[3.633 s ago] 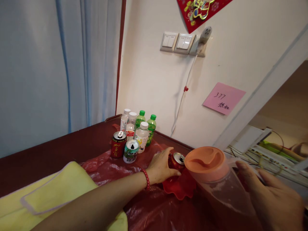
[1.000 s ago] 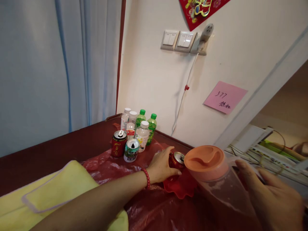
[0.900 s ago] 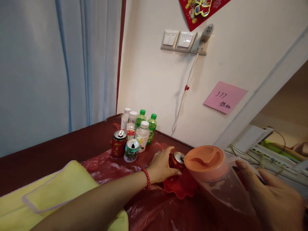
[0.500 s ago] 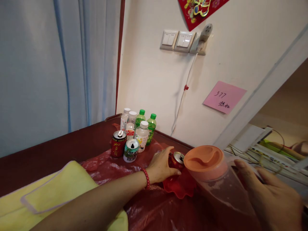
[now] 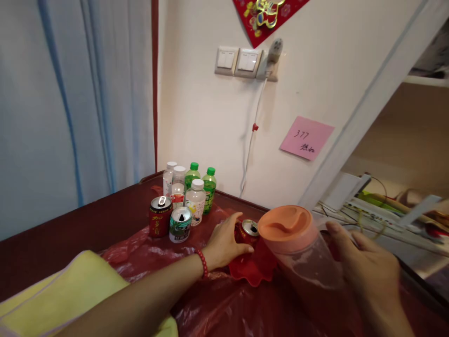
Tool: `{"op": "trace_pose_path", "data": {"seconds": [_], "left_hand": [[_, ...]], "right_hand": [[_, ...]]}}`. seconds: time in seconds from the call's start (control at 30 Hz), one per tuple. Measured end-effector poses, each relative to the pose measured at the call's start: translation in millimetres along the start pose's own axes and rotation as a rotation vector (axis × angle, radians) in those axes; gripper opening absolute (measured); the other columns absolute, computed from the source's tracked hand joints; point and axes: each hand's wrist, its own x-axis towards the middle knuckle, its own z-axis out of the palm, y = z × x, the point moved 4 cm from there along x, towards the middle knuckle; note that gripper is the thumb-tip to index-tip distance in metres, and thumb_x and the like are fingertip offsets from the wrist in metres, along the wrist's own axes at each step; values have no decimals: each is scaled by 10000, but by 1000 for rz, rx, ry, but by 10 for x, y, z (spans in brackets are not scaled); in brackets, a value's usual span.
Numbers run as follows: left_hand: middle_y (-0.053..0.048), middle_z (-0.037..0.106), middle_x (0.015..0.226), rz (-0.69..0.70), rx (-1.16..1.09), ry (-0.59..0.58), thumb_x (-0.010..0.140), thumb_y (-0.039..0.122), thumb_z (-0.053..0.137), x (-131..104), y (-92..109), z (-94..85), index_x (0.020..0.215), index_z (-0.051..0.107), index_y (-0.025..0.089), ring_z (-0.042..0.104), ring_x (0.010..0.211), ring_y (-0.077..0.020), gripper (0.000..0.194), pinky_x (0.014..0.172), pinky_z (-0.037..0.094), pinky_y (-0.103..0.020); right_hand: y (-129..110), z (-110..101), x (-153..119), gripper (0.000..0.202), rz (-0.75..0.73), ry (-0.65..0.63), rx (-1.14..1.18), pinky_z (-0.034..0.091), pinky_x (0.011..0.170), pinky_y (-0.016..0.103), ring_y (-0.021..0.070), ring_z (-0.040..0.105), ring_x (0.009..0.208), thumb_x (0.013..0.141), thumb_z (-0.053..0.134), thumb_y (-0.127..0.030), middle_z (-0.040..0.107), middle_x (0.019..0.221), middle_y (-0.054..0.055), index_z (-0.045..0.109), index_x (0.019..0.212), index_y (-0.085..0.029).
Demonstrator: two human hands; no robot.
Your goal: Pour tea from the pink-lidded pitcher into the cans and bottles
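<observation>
My left hand (image 5: 222, 241), a red bead bracelet on its wrist, is curled round a red drink can (image 5: 249, 229) with an opened top. Part of that can is hidden by the fingers. A red wavy-rimmed dish (image 5: 250, 272) lies at the can's base; whether the can stands in it I cannot tell. On the right, my right hand (image 5: 366, 267) grips the handle of a clear pitcher (image 5: 308, 264) with an orange lid (image 5: 287, 224). The pitcher leans toward the can, its lid close beside the can's top.
Several bottles (image 5: 197, 201) with white or green caps stand behind a red-black can (image 5: 160, 217) and a green-white can (image 5: 180, 225). Red plastic film (image 5: 133, 248) covers part of the dark table (image 5: 70, 224). A yellow cloth (image 5: 80, 276) lies front left; a cable (image 5: 250, 145) hangs down the wall.
The view has swung right, so everything sits further left. Both hands keep their hold, and the pitcher stays beside the can at much the same tilt.
</observation>
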Motion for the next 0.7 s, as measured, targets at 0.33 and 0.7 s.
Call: {"op": "trace_pose_path", "data": {"seconds": [0.33,0.7], "left_hand": [[-156,544,1537,77,-70,-5,709,275,859,72,-59,23,1473,453,205,518,1420,-329,868,1211,384,-487],[-176,585,1490,75,-101,-35,688,276,833,144,-131,62,1461,428,168,550,1388,-333,879,1209,388,-493]], "right_hand": [[200,66,113,672,123,98,256,269,457,265,117,321,508,734,655,-815,333,490,-50,413,501,-233],[362,163,159,682,149,240,477,240,490,272,110,293,529,727,672,-836,278,529,-75,375,543,-250]]}}
